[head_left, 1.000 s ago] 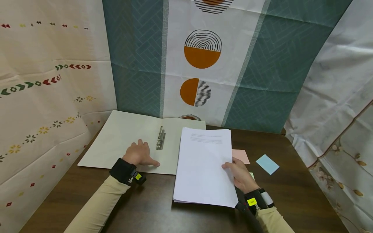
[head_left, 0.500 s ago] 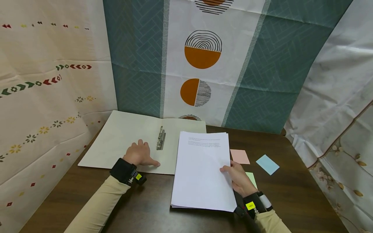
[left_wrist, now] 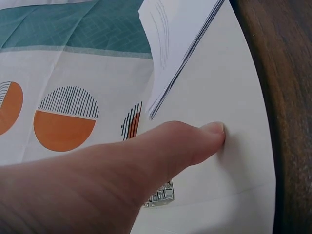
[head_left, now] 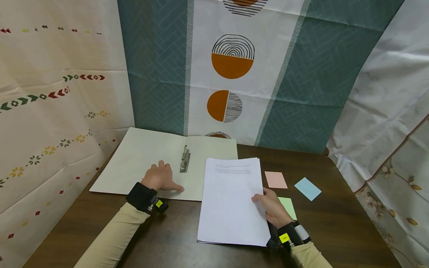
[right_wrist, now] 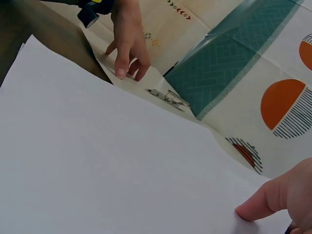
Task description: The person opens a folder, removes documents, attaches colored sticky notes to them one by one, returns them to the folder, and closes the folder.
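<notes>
A white folder [head_left: 147, 149] lies spread wide on the table, with a metal clip [head_left: 185, 160] near its fold. My left hand [head_left: 161, 178] rests on the folder's left part, thumb stretched toward the right; the left wrist view shows that thumb [left_wrist: 190, 141] on the white inner surface. My right hand [head_left: 272, 207] grips a stack of paper [head_left: 231, 204] by its right edge, thumb [right_wrist: 261, 202] on top and the other fingers hidden underneath. A few printed lines run across the top sheet's far end. The stack overlaps the folder's right part in the head view.
Right of the stack lie a pink sticky note [head_left: 276, 180], a blue sticky note [head_left: 307, 189] and a green sticky note [head_left: 287, 207], the green one partly behind my right hand. The brown table [head_left: 342, 223] is bounded by hanging patterned cloths [head_left: 161, 74] at the back and both sides.
My right hand has drawn the paper stack toward me and slightly left, uncovering more of the pink and green notes. The left hand and folder have stayed put.
</notes>
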`<state>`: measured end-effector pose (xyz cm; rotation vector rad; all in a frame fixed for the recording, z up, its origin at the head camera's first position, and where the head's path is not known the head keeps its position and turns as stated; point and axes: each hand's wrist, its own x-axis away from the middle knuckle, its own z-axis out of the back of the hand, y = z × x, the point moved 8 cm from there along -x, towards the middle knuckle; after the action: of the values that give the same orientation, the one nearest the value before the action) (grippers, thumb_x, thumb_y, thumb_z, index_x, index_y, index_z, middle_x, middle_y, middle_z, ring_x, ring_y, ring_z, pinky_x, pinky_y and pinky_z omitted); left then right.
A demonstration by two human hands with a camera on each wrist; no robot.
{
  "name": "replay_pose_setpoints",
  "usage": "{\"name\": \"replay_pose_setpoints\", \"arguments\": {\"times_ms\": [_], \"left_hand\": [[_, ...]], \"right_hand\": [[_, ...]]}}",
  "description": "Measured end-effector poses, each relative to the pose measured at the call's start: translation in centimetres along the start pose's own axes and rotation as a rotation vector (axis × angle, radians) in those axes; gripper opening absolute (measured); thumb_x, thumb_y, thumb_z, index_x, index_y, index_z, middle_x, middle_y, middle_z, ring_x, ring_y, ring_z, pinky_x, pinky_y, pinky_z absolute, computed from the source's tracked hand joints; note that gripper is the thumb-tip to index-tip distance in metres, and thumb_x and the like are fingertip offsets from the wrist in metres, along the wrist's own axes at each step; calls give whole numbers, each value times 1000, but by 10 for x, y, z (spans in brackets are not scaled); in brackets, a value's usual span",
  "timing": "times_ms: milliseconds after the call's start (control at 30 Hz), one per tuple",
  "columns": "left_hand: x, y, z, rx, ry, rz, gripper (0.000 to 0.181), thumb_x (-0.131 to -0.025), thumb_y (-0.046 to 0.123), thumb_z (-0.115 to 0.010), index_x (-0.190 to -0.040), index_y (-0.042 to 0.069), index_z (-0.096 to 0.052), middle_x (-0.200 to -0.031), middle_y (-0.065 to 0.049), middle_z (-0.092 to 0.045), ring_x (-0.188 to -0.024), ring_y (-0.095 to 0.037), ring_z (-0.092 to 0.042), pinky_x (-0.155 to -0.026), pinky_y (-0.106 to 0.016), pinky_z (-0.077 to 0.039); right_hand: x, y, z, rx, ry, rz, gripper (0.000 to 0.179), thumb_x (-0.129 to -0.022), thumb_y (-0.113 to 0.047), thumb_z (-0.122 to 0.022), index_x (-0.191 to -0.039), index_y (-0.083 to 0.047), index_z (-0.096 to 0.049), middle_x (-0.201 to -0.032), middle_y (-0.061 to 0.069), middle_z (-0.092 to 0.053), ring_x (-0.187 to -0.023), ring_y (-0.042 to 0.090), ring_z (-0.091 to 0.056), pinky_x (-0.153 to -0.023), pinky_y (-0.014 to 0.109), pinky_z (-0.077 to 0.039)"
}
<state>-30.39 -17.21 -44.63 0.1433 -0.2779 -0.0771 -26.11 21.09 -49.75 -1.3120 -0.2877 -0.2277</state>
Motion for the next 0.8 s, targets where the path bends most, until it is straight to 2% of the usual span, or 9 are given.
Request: {"name": "replay_pose_setpoints", "arguments": {"times_ms": [233,567,700,800], "left_hand": [[-1,1,1,-1,-2,0,115,-84,67,-88,-149,-21,-52,-134,-37,-57,-119,-50,-61,-93,-55,-63],[-2,2,1,-2,-4,6,115,-84,68,-88,-149,-20,-52,-136,-37,-57,-120,-50,-61,-94,-55,-63],[-1,0,0,3,-9,15,114,-84,67,-88,-149,-20,-52,-135,-37,-56,-120,-51,-61,-94,-56,-63],[-1,0,-1,3,-8,14,114,-84,67,-88,-148,-20,-52,-136,-37,-57,-121,-51,-61,-95,-57,-63]], "right_hand": [[-4,0,0,10,24,-7,67,-102,-2,-59,-165,14,-40,-173,37,-37,-150,51,-38,-132,71,-27],[-3,-2,4,23,7,-30,63,-107,-13,-58,-163,12,-44,-172,35,-40,-146,50,-42,-128,68,-34],[-2,-5,6,55,-8,-51,61,-109,-20,-57,-161,11,-46,-172,34,-42,-144,49,-47,-128,70,-37],[1,-9,8,131,-15,-59,61,-111,-25,-57,-161,9,-48,-169,34,-47,-142,49,-52,-125,76,-41]]}}
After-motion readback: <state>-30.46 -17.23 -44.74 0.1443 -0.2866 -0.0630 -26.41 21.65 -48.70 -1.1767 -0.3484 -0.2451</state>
